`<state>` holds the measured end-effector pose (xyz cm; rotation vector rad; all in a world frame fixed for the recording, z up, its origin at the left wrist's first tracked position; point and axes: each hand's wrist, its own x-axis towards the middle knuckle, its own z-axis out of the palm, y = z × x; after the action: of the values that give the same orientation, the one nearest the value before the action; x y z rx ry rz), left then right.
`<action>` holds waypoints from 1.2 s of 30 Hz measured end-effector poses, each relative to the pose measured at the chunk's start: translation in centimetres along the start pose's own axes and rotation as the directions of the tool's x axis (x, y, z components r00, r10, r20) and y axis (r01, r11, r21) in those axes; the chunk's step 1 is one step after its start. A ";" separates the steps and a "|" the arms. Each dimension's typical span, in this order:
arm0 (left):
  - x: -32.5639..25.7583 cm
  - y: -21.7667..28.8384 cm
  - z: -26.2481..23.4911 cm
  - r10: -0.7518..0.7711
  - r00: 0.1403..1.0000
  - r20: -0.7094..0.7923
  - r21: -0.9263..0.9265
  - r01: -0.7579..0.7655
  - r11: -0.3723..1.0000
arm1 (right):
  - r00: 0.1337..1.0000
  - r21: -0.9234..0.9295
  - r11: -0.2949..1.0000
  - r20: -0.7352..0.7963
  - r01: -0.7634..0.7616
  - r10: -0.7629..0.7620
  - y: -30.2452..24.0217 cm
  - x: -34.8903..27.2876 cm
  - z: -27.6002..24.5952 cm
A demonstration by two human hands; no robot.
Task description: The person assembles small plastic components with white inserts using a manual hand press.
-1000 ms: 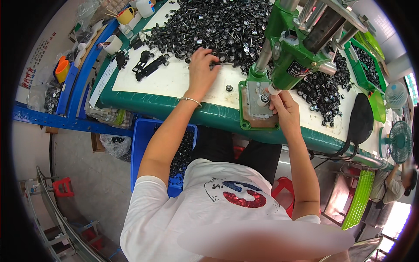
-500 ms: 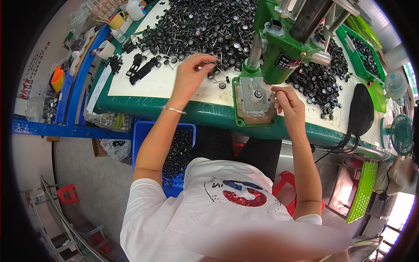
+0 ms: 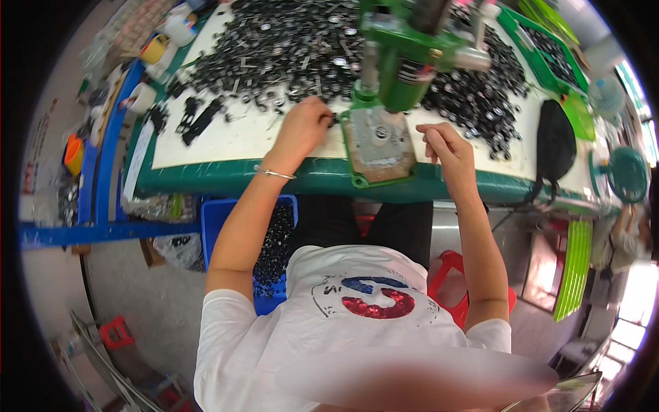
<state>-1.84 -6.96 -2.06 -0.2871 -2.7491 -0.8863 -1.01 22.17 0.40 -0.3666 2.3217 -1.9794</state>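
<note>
Close to the left side of the press base, my left hand (image 3: pixel 302 130) is closed, its fingertips at a small black wheel (image 3: pixel 334 120) that is mostly hidden. A green bench press (image 3: pixel 405 75) stands in front of me. On the grey plate (image 3: pixel 377 152) of its base sits a round white holder with a black-and-silver toy wheel (image 3: pixel 382 132) in it, under the press head. To the right of that base, my right hand (image 3: pixel 449 147) is half curled with thumb and fingers together. What they hold, if anything, is too small and blurred to name.
Heaps of black wheels with metal axles (image 3: pixel 288 55) cover the table's back; more wheels (image 3: pixel 473 103) lie right of the press. Black toy chassis (image 3: pixel 199 123) lie at left. A green crate (image 3: pixel 549 55), a black fan-shaped object (image 3: pixel 556 141) and a blue bin (image 3: pixel 214 226) surround me.
The view has shifted, so the table appears farther left and higher. My left hand has come down beside the press base, where loose wheels lay. My right hand has drawn away from the plate.
</note>
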 end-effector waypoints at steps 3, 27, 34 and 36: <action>0.3 0.3 -0.5 -0.074 0.997 0.003 0.026 0.073 0.997 | 1.000 -0.070 0.998 -0.024 0.009 -0.011 0.6 0.5 -1.5; 0.0 0.6 -0.7 -0.171 0.985 0.014 -0.039 0.171 0.984 | 0.947 -0.737 0.600 0.182 0.311 -0.267 2.0 6.2 1.0; -0.1 0.2 -0.9 -0.131 0.991 0.022 -0.028 0.131 0.991 | 0.975 -0.659 0.720 0.106 0.217 -0.197 -0.6 4.1 1.0; -0.2 0.1 -0.9 -0.124 0.992 0.009 -0.052 0.124 0.991 | 0.965 -0.439 0.860 0.097 0.261 -0.243 -1.1 3.2 0.9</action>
<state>-1.43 -7.46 -1.35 -0.1284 -2.7771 -0.9910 -3.83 20.44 1.63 -0.7662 2.8176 -1.4720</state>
